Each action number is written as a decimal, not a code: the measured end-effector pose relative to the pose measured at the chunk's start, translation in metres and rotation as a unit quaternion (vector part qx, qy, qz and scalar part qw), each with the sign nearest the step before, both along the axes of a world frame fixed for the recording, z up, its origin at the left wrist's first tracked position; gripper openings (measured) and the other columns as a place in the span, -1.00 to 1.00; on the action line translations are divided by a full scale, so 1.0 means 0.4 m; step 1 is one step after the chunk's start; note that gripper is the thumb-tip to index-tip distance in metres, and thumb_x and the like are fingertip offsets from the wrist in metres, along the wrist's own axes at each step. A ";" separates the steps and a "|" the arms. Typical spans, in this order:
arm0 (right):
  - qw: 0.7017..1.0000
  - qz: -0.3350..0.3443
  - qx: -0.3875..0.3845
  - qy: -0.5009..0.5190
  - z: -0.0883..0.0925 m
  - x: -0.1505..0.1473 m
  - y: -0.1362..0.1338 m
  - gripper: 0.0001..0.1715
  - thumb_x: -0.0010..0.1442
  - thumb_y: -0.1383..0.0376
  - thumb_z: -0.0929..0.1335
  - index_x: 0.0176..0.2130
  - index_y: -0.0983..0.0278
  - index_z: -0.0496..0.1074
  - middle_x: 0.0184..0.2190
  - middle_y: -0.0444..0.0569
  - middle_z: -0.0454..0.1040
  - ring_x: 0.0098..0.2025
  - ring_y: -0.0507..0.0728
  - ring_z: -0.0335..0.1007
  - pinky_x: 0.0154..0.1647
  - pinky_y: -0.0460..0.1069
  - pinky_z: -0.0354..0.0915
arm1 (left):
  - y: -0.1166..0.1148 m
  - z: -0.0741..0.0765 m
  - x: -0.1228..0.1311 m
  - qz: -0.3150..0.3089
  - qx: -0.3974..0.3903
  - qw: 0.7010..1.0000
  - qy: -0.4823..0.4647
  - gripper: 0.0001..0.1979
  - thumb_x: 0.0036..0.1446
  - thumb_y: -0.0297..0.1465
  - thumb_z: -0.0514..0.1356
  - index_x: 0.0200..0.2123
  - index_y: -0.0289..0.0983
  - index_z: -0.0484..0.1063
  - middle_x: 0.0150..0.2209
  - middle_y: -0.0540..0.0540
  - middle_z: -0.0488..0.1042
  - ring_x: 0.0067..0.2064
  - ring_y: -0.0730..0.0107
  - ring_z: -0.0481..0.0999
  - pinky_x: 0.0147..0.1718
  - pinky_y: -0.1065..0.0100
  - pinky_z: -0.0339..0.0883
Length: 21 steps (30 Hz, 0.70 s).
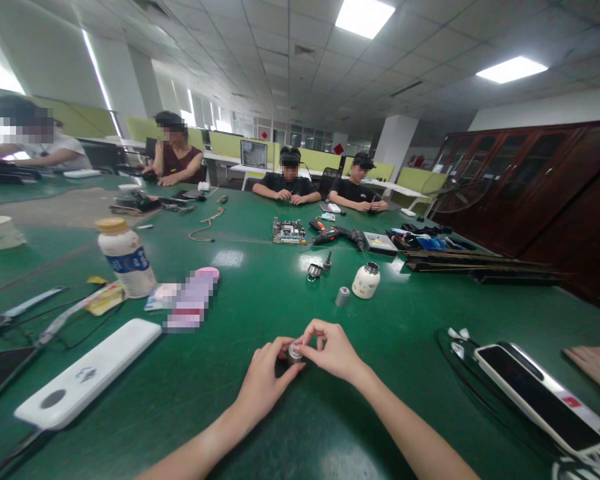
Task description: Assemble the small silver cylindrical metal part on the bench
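Note:
Low over the near middle of the table, my left hand [270,371] is closed around a small round metal piece [295,353], perhaps a flask's lid part. The thumb and forefinger of my right hand [329,347] pinch together at its top edge; whatever is between those fingertips is too small to make out. Beyond my hands a small silver cylinder [343,297] stands on the green table [260,293]. Behind it to the right is a squat white flask [367,280] with a drawn face and an uncovered metal mouth. A metal lid with a loop [314,271] lies farther back.
A white power strip [95,373], a bottle [126,257] and a pink-purple item [193,300] lie left. Rightward are a phone [537,397], cables and another person's hand [597,367]. A circuit board [289,231] and power drill [350,236] sit farther back; several people sit around the table.

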State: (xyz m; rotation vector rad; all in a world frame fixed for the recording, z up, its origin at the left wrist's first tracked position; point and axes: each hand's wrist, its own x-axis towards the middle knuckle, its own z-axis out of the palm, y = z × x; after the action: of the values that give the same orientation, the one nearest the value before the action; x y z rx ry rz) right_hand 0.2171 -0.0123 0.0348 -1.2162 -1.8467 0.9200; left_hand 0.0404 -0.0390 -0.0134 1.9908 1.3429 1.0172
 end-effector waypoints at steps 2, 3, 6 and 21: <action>1.000 -0.004 0.004 -0.013 -0.004 -0.002 -0.001 -0.83 0.06 0.28 0.47 -0.49 0.25 0.43 -0.42 -0.12 0.59 -0.64 -0.07 0.10 -0.61 -0.14 0.02 | -0.001 0.003 0.000 -0.001 -0.001 1.000 -0.003 -0.71 0.12 -0.24 0.27 -0.08 -0.14 0.45 -0.19 -0.04 0.58 -0.19 0.23 0.54 -0.14 0.20 0.34; 1.000 -0.006 0.008 -0.011 -0.005 -0.003 -0.002 -0.82 0.07 0.28 0.46 -0.50 0.25 0.42 -0.42 -0.12 0.60 -0.64 -0.07 0.10 -0.60 -0.14 0.02 | -0.002 0.004 0.001 -0.001 -0.001 1.000 -0.003 -0.71 0.12 -0.24 0.27 -0.08 -0.13 0.45 -0.19 -0.04 0.58 -0.19 0.23 0.54 -0.14 0.20 0.34; 0.999 -0.013 0.029 0.020 -0.001 -0.004 0.000 -0.79 0.08 0.28 0.45 -0.51 0.25 0.39 -0.38 -0.10 0.63 -0.63 -0.06 0.12 -0.58 -0.13 0.05 | -0.002 0.007 0.001 0.001 -0.001 1.000 -0.002 -0.71 0.11 -0.25 0.28 -0.08 -0.13 0.45 -0.19 -0.04 0.58 -0.19 0.22 0.54 -0.14 0.20 0.34; 0.993 -0.116 0.034 0.006 -0.100 0.050 0.074 -0.72 0.09 0.21 0.42 -0.54 0.25 0.33 -0.37 -0.03 0.64 -0.62 -0.01 0.26 -0.58 -0.11 0.06 | -0.003 0.011 -0.001 0.011 -0.002 1.000 0.001 -0.72 0.09 -0.26 0.29 -0.10 -0.15 0.45 -0.22 -0.04 0.58 -0.21 0.22 0.53 -0.16 0.20 0.35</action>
State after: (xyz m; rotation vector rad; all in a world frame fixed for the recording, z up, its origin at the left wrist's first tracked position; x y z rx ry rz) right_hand 0.2369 0.0172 -0.0053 -1.3479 -1.6708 0.7287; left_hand 0.0401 -0.0403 -0.0089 1.9798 1.3695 1.0222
